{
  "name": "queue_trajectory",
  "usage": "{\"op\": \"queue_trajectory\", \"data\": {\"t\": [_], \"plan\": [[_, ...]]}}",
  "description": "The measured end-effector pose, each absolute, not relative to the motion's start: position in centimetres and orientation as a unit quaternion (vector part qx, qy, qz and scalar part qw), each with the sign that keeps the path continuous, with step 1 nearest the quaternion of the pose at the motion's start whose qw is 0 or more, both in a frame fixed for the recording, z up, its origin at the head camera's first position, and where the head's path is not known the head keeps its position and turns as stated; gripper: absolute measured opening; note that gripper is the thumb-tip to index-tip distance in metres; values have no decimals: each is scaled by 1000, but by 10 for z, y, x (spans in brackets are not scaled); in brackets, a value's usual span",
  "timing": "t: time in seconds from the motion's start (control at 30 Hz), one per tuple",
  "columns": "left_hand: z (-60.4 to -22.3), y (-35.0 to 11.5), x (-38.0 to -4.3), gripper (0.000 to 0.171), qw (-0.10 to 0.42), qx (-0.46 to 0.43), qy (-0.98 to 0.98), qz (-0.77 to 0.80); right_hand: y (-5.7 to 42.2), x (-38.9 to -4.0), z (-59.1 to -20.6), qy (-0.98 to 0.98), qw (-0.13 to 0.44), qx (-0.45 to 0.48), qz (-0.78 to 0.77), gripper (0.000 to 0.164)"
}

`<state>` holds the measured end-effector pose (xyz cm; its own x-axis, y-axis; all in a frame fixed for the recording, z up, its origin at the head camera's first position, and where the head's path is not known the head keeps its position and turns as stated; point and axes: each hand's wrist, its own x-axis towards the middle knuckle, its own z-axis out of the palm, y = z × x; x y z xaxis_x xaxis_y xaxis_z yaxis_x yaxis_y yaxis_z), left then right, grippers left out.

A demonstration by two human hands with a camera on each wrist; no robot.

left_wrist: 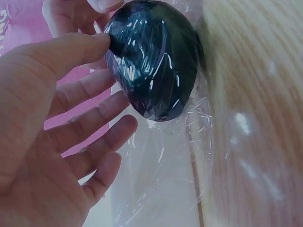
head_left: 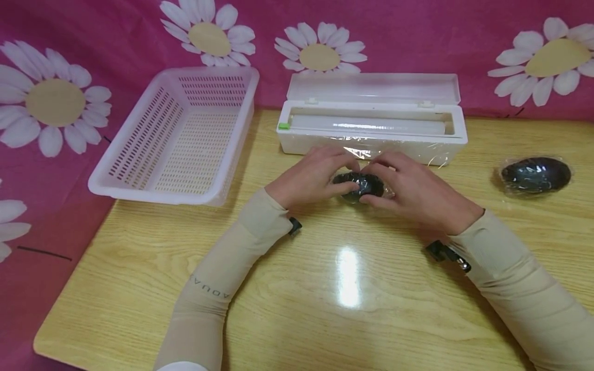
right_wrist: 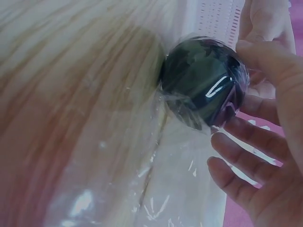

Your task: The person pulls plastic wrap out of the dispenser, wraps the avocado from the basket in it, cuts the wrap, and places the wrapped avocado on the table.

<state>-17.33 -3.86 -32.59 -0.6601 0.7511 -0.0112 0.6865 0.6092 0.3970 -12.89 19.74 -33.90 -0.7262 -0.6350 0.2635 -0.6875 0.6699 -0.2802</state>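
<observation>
Both hands meet over a dark, glossy oval object (head_left: pixel 370 185) wrapped in clear cling film, just in front of the white film box. My left hand (head_left: pixel 310 178) holds it from the left, thumb on the near face and fingers at the far side. From the right, my right hand (head_left: pixel 413 191) grips it with thumb and fingers. Clear film (left_wrist: pixel 156 175) hangs wrinkled around the object in the left wrist view. In the right wrist view the dark oval object (right_wrist: pixel 201 78) shows film creased over its lower side, with the right thumb at its upper edge.
The white film box (head_left: pixel 371 147) stands at the back, lid (head_left: pixel 371 88) up, with a film roll (head_left: pixel 371 124) inside. A second wrapped dark oval (head_left: pixel 535 175) lies on the right. A white slotted basket (head_left: pixel 160 195) sits at the back left of the wooden table (head_left: pixel 297 319).
</observation>
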Motion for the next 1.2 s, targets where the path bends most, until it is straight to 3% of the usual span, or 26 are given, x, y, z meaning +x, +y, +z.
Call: {"op": "queue_trajectory", "data": {"t": [0.67,1.2], "plan": [[-322,-41,-174,34,77,417,885,191,196,-128,-338,-908,79,371,178,44],[-320,-42,-173,38,110,415,881,199,193,-127,-340,-904,93,383,168,45]]}}
